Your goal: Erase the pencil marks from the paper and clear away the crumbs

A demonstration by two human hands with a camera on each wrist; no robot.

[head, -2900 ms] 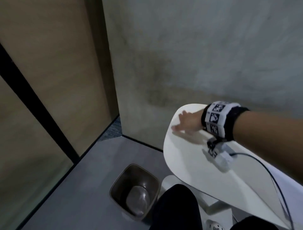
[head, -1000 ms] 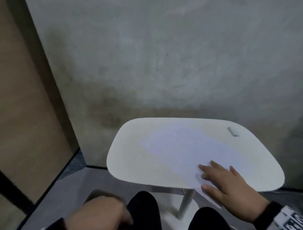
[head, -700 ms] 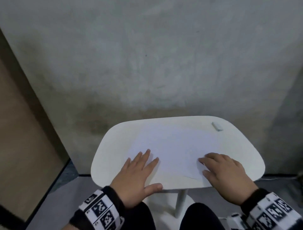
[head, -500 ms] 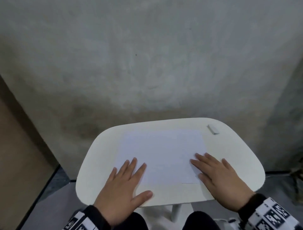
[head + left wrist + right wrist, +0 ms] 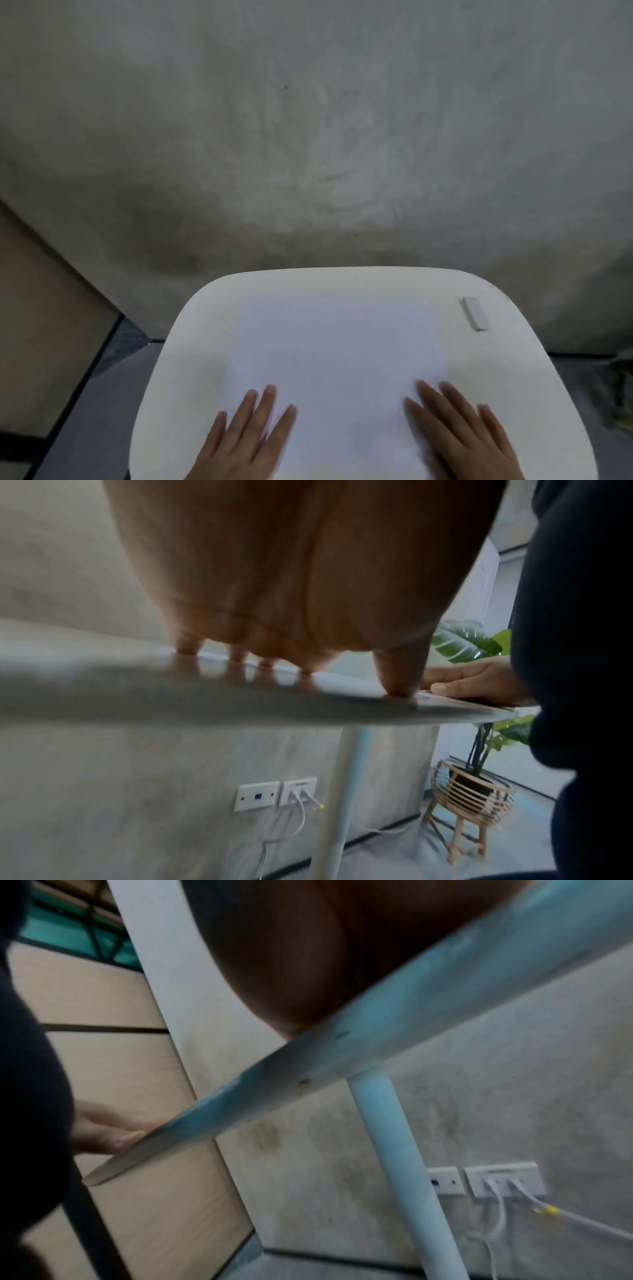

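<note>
desk: a small white rounded-corner desk (image 5: pixel 178 359) on a single white pole leg (image 5: pixel 337 791), set against a grey plaster wall (image 5: pixel 308 137).
paper: a white rectangular sheet of paper (image 5: pixel 337 353) lies flat in the middle of the desk, reaching to the near edge; no pencil marks or crumbs can be made out on it.
eraser: a small white rectangular eraser (image 5: pixel 474 313) lies on the far right part of the desk, apart from the paper.
left hand (image 5: pixel 245 442): flat, fingers spread and straight, resting on the near left corner of the paper.
right hand (image 5: pixel 460 435): flat, fingers straight and slightly apart, resting on the near right corner of the paper.
below the desk: white wall sockets (image 5: pixel 276 795) with white cables plugged in.
</note>
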